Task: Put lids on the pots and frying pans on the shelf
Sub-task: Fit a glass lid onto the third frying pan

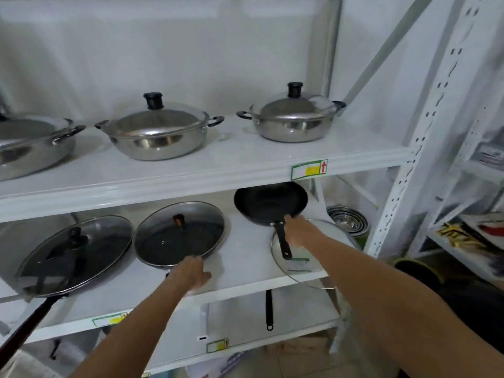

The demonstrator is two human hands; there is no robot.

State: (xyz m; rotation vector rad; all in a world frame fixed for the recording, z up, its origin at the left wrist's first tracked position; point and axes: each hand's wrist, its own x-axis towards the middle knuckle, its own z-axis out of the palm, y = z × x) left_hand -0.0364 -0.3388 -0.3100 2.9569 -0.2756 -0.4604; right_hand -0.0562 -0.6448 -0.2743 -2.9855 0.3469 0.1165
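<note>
On the middle shelf a black frying pan stands uncovered at the right, its handle pointing toward me. My right hand is just in front of the pan's rim, gripping a clear glass lid that hangs tilted over the shelf's front edge. Left of it is a second frying pan under a glass lid. My left hand is closed at that pan's front rim over its mostly hidden handle. A third lidded pan sits farther left. Three lidded steel pots stand on the upper shelf.
A stack of steel bowls sits behind the right end of the middle shelf. A white perforated upright bounds the shelf on the right, with another rack of packaged goods beyond. A black handle hangs below.
</note>
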